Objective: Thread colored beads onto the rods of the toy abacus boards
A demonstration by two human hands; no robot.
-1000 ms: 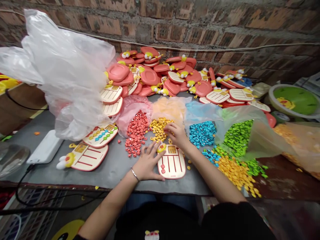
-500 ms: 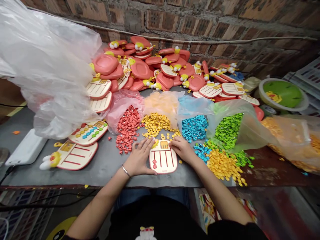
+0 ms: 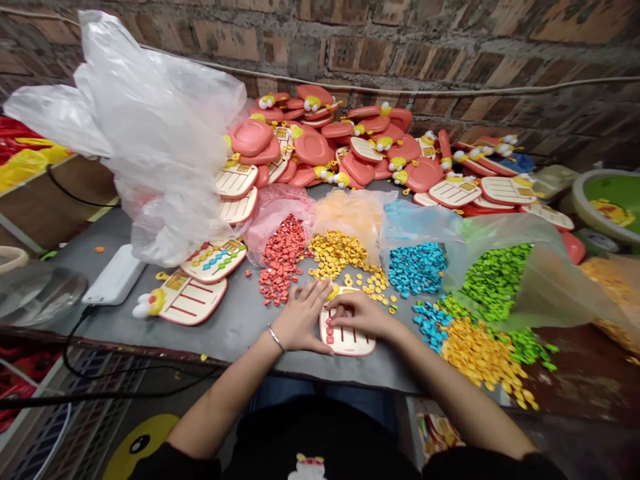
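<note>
In front of me a cream slotted toy board (image 3: 353, 347) with a red rim lies flat on the table. My left hand (image 3: 303, 321) braces its left side, fingers at the top and thumb by the lower edge. Over the board, my right hand (image 3: 364, 313) is closed in a pinch at the top of the leftmost slot, on a small red bead (image 3: 329, 321). Below the pinch, more red beads sit in the same slot. Beyond my hands lie loose red beads (image 3: 284, 257) and yellow beads (image 3: 337, 253).
Blue beads (image 3: 417, 267), green beads (image 3: 500, 280) and yellow pieces (image 3: 480, 353) spread at right. A bead-filled board (image 3: 215, 260) overlaps another board (image 3: 195, 300) at left, near a white power bank (image 3: 114, 275). Red-backed boards (image 3: 313, 143) pile against the brick wall (image 3: 370, 50).
My right hand has moved left and down from the board's upper right to the leftmost slot, where another red bead now shows. My left hand stays on the board. The view has shifted left.
</note>
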